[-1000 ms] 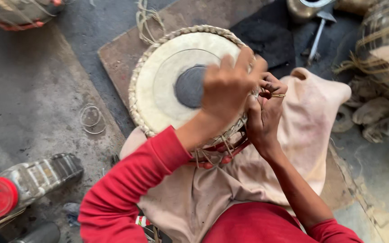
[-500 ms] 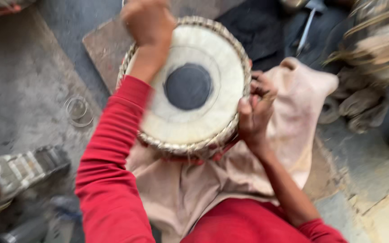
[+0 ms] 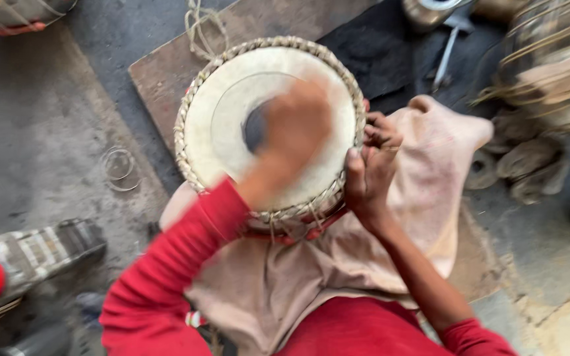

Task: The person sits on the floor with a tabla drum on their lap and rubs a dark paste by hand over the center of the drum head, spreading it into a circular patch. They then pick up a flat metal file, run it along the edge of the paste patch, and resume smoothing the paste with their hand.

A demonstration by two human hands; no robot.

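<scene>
Drum (image 3: 232, 112) centre hidden by blurred left hand (image 3: 296, 128), right hand (image 3: 371, 165) gripping rim

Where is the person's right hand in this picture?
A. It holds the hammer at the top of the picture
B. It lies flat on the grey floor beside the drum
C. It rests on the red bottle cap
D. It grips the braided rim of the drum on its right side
D: the right hand curls its fingers over the braided edge of the drum, while the blurred left hand is above the drumhead.
</scene>
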